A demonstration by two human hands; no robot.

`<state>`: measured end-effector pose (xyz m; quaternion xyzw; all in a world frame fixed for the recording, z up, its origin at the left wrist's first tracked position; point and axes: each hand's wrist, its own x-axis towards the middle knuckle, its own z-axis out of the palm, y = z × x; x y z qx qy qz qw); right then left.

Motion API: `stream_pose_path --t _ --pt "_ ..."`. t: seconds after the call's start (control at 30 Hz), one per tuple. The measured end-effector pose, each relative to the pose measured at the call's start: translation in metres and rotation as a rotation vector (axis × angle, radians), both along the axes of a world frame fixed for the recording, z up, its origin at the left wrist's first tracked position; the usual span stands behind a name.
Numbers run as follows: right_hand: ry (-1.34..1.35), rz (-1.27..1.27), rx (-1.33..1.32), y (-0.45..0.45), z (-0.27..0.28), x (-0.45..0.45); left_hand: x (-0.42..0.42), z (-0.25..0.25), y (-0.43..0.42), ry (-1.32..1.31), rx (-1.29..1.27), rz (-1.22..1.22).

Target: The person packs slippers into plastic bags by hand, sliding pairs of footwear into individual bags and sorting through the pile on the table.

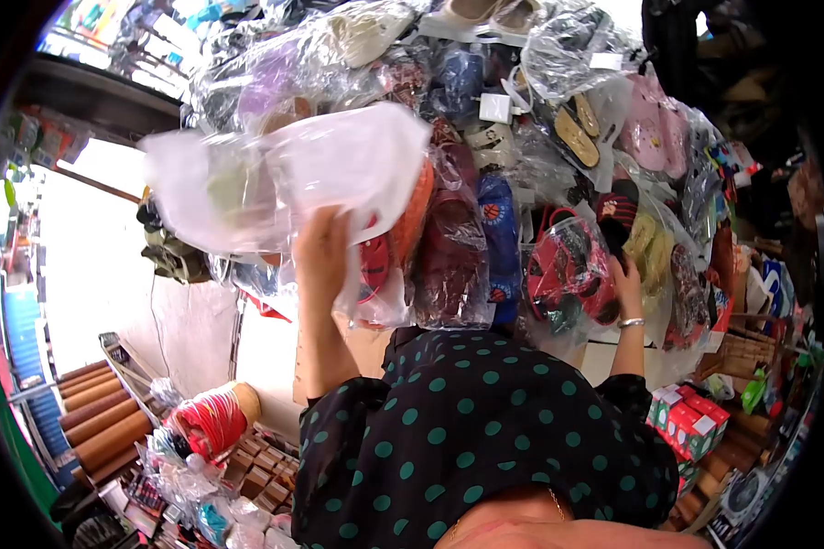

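Note:
My left hand [322, 245] is closed on the lower edge of a whitish plastic bag [352, 156], which is blurred and spread out above the shoes. Beside that hand, a red shoe [374, 265] shows under the plastic. On the right, my right hand [625, 279] touches a clear bag of red and black sandals [568, 265]; its fingers are partly hidden against a dark shoe. Between the hands lie dark red shoes [453, 238] in clear wrap and a blue pair [496, 229].
Bagged shoes cover the stall, with tan sandals [575, 133] and pink clogs [652, 128] toward the back. A white adapter [495, 108] sits among them. Red boxes [691, 421] stand lower right; brown rolls [110, 430] and a red bundle [209, 423] are lower left.

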<state>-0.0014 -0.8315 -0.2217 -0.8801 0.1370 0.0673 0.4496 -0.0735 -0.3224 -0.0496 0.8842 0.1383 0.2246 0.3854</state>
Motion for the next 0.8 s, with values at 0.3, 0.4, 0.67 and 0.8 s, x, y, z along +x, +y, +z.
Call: stream_pose_path --t 0.3,0.4,0.67,0.8 --pt "-0.046 0.036 0.152 -0.008 0.018 0.035 0.016 -0.023 -0.054 0.097 0.283 -0.302" --pt "-0.424 0.083 0.026 0.011 0.089 0.023 0.011 -0.019 -0.058 0.155 0.277 -0.211" --pt "0.471 0.903 0.746 0.132 0.173 -0.024 0.01 -0.032 -0.081 0.185 0.069 -0.172" --pt "0.206 0.814 0.589 0.169 0.11 -0.042 0.006 -0.023 -0.068 0.101 -0.144 -0.034"
